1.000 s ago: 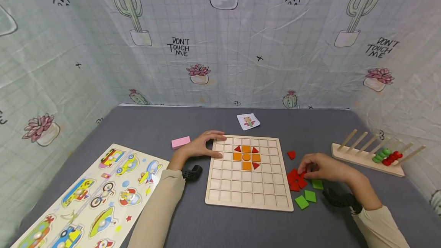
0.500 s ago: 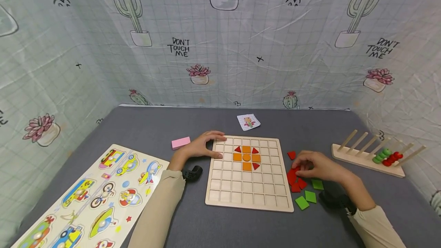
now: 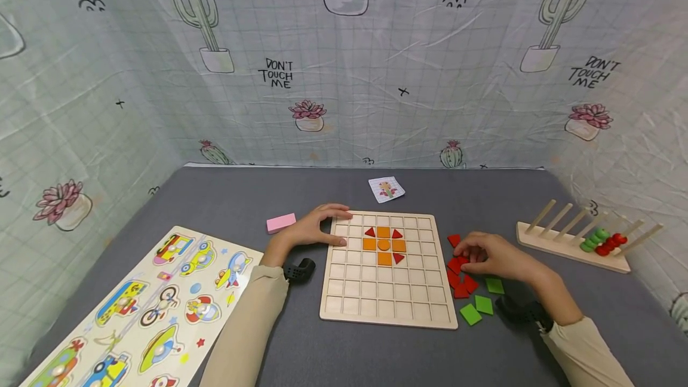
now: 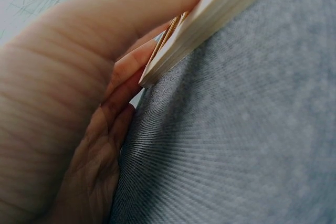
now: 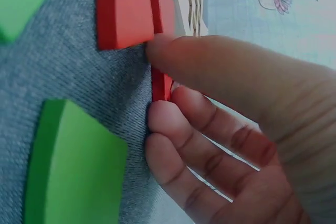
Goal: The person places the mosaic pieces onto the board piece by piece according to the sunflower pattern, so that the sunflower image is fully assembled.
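Note:
My left hand [image 3: 312, 229] rests at the upper left corner of the square wooden grid board [image 3: 371, 291], thumb over its left edge and fingers, fairly straight, at the corner. Orange squares [image 3: 399, 246] form a cross around an orange disc [image 3: 383, 245] on the board, with red triangles [image 3: 370, 232] at three corners. To the right, my right hand [image 3: 500, 258] is over several loose red pieces [image 3: 460, 291]. The right wrist view has its thumb and curled fingers at a red piece [image 5: 159, 85], whose shape is partly hidden. Green squares [image 3: 483, 304] lie just below this hand.
A picture card [image 3: 386, 189] lies behind the board. Left of it are a pink block [image 3: 281, 223] and a large vehicle puzzle board [image 3: 172, 291]. A peg rack [image 3: 570, 248] with green and red beads stands at the right. Printed cloth [image 3: 344, 88] surrounds the grey table [image 3: 301, 339].
My right hand has moved slightly left and away from me across the red pieces, uncovering some of them. The left hand and the pieces on the board stay in place.

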Tool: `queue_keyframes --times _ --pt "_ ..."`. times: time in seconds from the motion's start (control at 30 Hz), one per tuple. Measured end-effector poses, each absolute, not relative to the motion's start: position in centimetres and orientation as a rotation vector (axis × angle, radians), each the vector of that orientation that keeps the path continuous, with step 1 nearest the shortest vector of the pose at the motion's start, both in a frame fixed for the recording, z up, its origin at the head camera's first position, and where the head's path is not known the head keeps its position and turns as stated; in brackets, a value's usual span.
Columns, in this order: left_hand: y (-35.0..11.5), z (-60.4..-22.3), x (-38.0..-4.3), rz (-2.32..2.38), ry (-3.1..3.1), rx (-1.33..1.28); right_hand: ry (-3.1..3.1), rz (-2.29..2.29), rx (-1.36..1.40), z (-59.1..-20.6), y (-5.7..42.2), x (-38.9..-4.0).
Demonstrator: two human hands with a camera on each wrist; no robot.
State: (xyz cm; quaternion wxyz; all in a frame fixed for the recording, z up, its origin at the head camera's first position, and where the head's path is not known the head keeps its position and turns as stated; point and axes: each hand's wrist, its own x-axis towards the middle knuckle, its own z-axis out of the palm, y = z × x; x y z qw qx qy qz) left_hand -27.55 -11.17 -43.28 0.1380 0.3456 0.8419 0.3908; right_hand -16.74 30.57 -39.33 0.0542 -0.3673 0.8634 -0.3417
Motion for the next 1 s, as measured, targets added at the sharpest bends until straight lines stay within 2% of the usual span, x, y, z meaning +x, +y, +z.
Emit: queue_keyframes --times 0.63,1.0 --pt "-11.3 -43.2 -27.5 1.142 2.433 0.991 2.558 -0.979 -1.118 -38.4 30.7 -16.4" --pt "-11.3 -43.3 -27.5 1.134 2.428 0.984 2.538 -1.006 -1.126 -37.5 28.1 -16.6"
